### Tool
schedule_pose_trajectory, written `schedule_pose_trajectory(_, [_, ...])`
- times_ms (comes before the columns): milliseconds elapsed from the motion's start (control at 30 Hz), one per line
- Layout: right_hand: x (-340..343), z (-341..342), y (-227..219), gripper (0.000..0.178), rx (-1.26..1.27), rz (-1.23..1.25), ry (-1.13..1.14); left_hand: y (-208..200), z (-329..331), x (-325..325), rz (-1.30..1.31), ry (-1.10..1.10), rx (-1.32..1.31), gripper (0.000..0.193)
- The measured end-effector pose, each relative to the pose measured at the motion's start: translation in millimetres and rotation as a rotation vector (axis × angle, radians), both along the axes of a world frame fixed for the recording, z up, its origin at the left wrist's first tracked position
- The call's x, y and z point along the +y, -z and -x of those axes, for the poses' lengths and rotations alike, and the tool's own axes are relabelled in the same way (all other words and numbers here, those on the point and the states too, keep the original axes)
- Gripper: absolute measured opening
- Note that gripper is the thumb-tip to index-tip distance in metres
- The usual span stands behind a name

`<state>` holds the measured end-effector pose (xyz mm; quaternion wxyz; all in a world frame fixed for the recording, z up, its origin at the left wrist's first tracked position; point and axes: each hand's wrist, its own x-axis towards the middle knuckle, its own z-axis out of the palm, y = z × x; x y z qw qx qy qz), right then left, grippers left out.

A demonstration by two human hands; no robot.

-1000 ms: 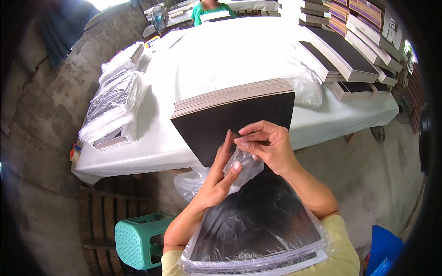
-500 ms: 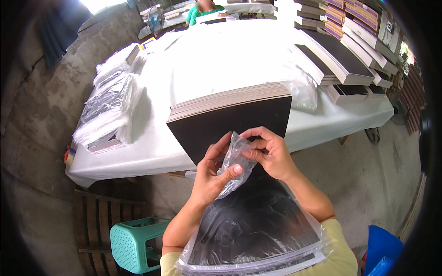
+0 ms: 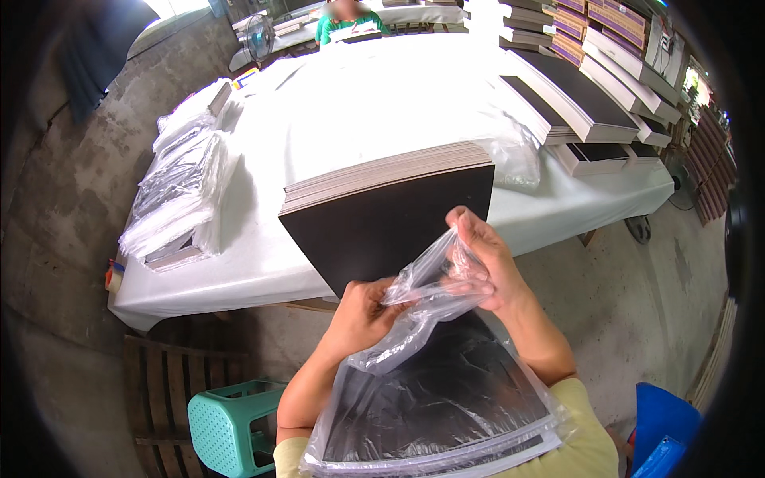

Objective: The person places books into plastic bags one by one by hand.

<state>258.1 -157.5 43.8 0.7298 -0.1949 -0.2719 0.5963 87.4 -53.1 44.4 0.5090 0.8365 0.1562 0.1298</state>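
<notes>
A clear plastic bag (image 3: 426, 299) stretches between my two hands in front of my chest. My left hand (image 3: 369, 312) is closed on its gathered edge, knuckles up. Higher and to the right, my right hand (image 3: 482, 263) pinches another part of the film between thumb and fingers. Below them, a wrapped black board (image 3: 434, 390) leans against my body inside clear plastic. Just beyond my hands, a thick stack of black-faced boards (image 3: 390, 211) stands at the table's near edge, its pale layered edges facing up.
Plastic-wrapped stacks (image 3: 179, 191) lie on the white-covered table (image 3: 231, 279) at left. More black boards (image 3: 578, 95) and a loose clear bag (image 3: 514, 159) are at right. A green stool (image 3: 227, 430) stands lower left. Across the table sits a person in green (image 3: 351, 28).
My hands have moved apart, the right one up and to the right, the left one slightly down. The plastic bag, bunched before, is now pulled wide between them.
</notes>
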Motion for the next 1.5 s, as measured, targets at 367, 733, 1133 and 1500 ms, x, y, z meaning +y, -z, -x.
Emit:
schedule_pose_trajectory(367, [-13.8,-13.3,28.2,0.027,-0.435,-0.246,0.015,20.8,23.9,1.8,0.893,-0.002,-0.424,0.029])
schedule_pose_trajectory(733, [-33.2,-23.2,45.1,0.032,-0.810,-0.201,-0.375,43.6,35.3,13.0,1.489,0.284,-0.806,0.039])
schedule_pose_trajectory(1133, [-58.5,-11.9,76.9,0.051,0.012,-0.035,-0.342,19.4,33.5,36.1,1.114,0.529,-1.268,0.074])
schedule_pose_trajectory(1500, [-27.2,-12.6,25.3,0.064,-1.123,-0.054,-0.846,38.8,42.8,6.7,1.075,0.188,-0.937,0.069])
